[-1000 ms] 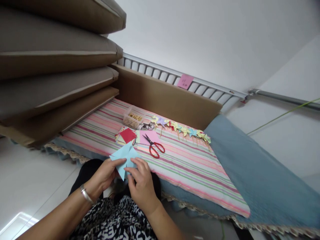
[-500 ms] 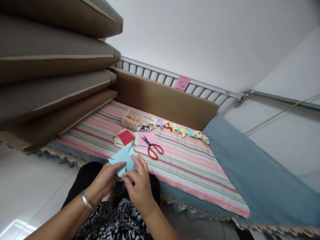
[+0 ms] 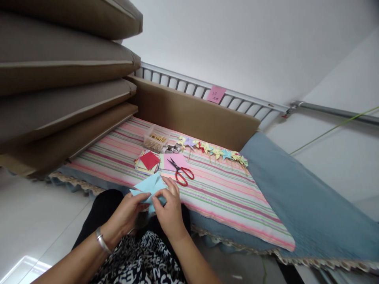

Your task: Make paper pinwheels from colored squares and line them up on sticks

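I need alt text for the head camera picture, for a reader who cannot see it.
The left hand and the right hand pinch a light blue paper at the near edge of a striped cloth. Behind it lie red scissors, a stack of coloured squares and a row of small pinwheels.

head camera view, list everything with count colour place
blue paper: one, light blue, held at near edge of striped cloth
scissors: one, red handles, on the cloth beyond it
pink sheet: one, pink, under the scissors' blades
paper stack: one, red on top, left of scissors
clear box: one, tan bits inside, behind the stack
pinwheels: a row, mixed colours, along the cardboard
cardboard: one, brown, against the white rail
pink note: one, on the rail
cushions: stacked, grey-brown, far left
bracelet: one, silver, left wrist
left hand: pinches paper's left side
right hand: presses paper's right side
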`<state>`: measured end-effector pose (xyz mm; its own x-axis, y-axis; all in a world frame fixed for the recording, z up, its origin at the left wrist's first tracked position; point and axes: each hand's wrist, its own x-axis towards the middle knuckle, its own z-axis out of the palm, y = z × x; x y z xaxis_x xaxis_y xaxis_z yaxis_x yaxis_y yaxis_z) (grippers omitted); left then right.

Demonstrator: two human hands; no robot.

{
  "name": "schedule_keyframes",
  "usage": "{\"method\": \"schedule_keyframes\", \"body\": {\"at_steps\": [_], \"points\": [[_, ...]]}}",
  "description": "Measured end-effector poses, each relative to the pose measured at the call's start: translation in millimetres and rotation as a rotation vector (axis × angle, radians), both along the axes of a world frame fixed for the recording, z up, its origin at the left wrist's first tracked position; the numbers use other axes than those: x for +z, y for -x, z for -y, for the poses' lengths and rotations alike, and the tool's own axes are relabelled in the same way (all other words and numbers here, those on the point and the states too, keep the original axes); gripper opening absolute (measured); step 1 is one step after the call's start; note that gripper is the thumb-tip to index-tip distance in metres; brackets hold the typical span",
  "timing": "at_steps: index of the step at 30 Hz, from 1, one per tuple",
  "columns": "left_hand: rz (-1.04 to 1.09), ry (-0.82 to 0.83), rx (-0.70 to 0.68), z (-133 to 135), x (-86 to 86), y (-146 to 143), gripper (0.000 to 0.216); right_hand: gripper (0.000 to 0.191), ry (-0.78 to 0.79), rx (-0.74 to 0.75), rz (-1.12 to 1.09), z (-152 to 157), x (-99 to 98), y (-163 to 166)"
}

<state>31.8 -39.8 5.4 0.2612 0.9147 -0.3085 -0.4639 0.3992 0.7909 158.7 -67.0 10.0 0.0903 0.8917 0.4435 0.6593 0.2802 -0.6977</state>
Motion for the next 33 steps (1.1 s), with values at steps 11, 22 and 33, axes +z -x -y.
{"method": "schedule_keyframes", "body": {"at_steps": [11, 22, 33], "points": [[-0.027, -0.029, -0.016, 2.3, 2.8, 0.1, 0.012, 0.007, 0.007, -0.039, -0.023, -3.8, -6.2, -0.8], [-0.079, -0.084, -0.002, 7.0, 4.7, 1.6, 0.017, 0.009, 0.026, -0.062, -0.04, -9.1, -13.4, 1.0], [-0.22, -0.059, 0.058, 1.3, -6.8, 3.7, 0.022, 0.027, 0.045, -0.067, -0.095, -9.8, -12.9, 8.9]]}}
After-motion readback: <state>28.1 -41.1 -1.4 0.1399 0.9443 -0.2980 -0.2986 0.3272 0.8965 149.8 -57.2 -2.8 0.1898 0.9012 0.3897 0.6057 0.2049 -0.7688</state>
